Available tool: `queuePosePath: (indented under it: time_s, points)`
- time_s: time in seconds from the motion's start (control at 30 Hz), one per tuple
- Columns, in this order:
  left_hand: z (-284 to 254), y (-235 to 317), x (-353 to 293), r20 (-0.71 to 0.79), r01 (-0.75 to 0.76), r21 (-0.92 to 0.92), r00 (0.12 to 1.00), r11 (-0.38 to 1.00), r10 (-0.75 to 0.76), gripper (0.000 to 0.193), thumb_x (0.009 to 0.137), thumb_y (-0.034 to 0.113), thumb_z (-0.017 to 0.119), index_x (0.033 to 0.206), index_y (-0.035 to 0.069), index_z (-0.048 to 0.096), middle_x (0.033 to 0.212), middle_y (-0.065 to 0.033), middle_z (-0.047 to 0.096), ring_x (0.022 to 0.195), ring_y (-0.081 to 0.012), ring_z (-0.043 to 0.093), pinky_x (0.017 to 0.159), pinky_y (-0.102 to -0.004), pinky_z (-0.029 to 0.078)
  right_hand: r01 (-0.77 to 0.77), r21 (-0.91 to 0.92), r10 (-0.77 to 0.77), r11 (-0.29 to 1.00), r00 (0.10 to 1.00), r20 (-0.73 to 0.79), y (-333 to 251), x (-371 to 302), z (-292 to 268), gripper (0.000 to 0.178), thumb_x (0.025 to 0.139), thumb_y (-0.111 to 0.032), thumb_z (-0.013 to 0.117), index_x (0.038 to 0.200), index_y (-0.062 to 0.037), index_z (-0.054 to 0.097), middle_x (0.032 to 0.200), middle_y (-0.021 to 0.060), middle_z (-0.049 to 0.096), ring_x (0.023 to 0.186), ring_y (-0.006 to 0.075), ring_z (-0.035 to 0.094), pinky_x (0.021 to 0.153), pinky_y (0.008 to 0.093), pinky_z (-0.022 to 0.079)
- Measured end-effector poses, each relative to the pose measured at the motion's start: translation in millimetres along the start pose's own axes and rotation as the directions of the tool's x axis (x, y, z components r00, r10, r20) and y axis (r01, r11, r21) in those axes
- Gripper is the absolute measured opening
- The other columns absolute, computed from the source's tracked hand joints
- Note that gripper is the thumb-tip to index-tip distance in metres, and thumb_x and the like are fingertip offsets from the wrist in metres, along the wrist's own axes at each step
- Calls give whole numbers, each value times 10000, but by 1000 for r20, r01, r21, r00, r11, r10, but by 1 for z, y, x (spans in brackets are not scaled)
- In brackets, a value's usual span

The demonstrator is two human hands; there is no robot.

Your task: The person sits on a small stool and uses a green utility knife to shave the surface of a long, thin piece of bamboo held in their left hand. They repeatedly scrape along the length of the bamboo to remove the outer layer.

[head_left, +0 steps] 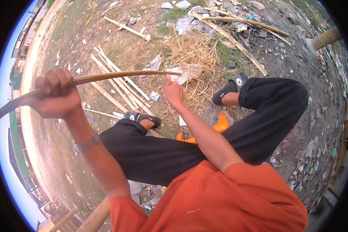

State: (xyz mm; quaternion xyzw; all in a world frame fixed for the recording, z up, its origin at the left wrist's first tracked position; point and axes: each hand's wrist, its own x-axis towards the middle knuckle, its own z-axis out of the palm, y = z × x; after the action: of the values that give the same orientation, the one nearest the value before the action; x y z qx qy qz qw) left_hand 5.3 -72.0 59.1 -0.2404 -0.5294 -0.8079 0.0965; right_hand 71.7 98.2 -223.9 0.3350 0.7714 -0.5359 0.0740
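Observation:
A long, curved bamboo strip (pixel 116 74) runs across in front of me from the left edge toward the middle. My left hand (pixel 60 94) is closed in a fist around its thicker, darker part. Its pale far end lies just beyond my right hand (pixel 173 92), which is closed with the thumb pointing up at the strip's underside. A thin dark line crosses the strip above that thumb; whether it is a blade or something else I cannot tell. What the right fingers hold, if anything, is hidden.
Several split bamboo strips (pixel 118 79) lie on the ground at left, with longer pieces (pixel 236 42) at the upper right. A heap of straw-like shavings (pixel 197 54) lies ahead. An orange curved object (pixel 221 123) shows between my legs. Litter covers the ground; a post (pixel 326 38) stands at right.

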Motion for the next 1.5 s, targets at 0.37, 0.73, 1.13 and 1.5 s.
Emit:
queuePosePath:
  time_s: [0.37, 0.73, 1.13, 1.5]
  points:
    - [19, -1, 2, -236, -41, 166, 968, 985, 80, 687, 770, 801, 347, 604, 136, 312, 547, 26, 192, 504, -119, 177, 508, -284, 182, 128, -62, -128, 990, 992, 2, -8, -11, -3, 717, 959, -502, 240, 864, 71, 660, 824, 357, 600, 845, 487, 599, 809, 525, 464]
    - [21, -1, -5, -201, -46, 144, 977, 989, 75, 683, 779, 794, 347, 604, 135, 313, 549, 27, 191, 508, -121, 172, 506, -283, 178, 73, 1, -73, 997, 994, -83, 27, 5, 19, 731, 968, -480, 231, 743, 90, 630, 740, 338, 587, 770, 484, 589, 813, 524, 425]
    - [3, 2, -2, -73, -14, 61, 997, 998, 19, 681, 759, 803, 373, 618, 138, 322, 562, 25, 202, 513, -119, 185, 535, -288, 193, 34, -60, -33, 998, 999, 15, 46, 35, 15, 763, 957, -506, 215, 827, 102, 656, 825, 357, 603, 835, 496, 594, 816, 537, 450]
    - [-8, -1, 3, 31, -2, -48, 1000, 999, 4, 577, 825, 669, 425, 601, 149, 310, 554, 20, 221, 503, -113, 188, 523, -283, 182, -85, -153, 69, 984, 992, -107, 77, 51, 23, 742, 949, -527, 233, 899, 75, 665, 855, 341, 614, 856, 477, 601, 807, 523, 462]
